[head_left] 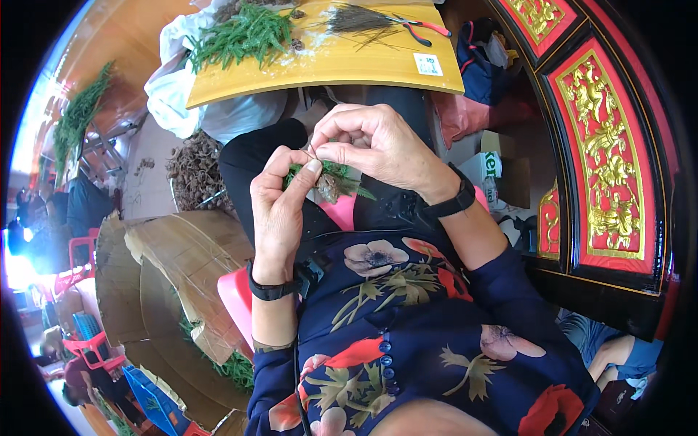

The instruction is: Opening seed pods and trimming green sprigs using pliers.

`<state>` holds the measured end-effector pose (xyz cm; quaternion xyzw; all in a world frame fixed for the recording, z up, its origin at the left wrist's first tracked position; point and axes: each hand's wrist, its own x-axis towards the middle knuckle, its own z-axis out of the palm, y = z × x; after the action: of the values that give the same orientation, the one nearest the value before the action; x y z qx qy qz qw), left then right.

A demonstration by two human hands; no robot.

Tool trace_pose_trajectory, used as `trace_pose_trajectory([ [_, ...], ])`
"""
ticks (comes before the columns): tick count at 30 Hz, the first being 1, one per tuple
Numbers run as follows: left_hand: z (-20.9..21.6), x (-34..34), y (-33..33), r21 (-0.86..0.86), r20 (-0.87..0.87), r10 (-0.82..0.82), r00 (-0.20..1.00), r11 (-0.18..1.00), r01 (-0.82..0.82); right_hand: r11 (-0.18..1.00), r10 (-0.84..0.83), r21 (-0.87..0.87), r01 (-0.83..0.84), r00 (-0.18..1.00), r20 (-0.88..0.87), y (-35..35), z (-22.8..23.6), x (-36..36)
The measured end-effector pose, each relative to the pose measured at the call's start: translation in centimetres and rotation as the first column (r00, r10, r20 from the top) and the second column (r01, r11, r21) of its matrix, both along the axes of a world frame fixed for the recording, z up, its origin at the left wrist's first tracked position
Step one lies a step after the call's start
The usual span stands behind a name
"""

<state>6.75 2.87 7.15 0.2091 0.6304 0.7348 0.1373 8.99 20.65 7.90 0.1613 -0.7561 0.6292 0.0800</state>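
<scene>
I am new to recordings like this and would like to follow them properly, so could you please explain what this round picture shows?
There is no machine here, only a person's two bare hands. The picture comes from a wide fisheye camera on the person's head, looking down, so straight edges bend. The left hand pinches a small green bunch with a brown cone-like piece; the right hand pinches at a thin strand just above. On the yellow table ahead lie green sprigs, thin dark sticks or wires and red-handled pliers.
</scene>
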Motion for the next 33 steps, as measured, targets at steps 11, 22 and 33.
trace_pose_trajectory([
  [11,-0.6,-1.1,-1.5,0.036,0.304,-0.293,0.906,0.954,0.297,0.961,0.262,0.171,-0.218,0.914,-0.309,0.8,0.2,-0.3],
  [22,-1.5,0.0,0.6,-0.289,-0.220,0.083,0.972,0.946,-0.146,0.923,-0.102,0.331,0.195,0.955,-0.279,-0.5,-0.1,0.3],
  [33,-0.9,0.1,1.0,-0.064,-0.269,0.253,0.929,0.958,-0.279,0.962,-0.264,0.061,0.266,0.964,-0.044,-1.0,0.2,0.7],
])
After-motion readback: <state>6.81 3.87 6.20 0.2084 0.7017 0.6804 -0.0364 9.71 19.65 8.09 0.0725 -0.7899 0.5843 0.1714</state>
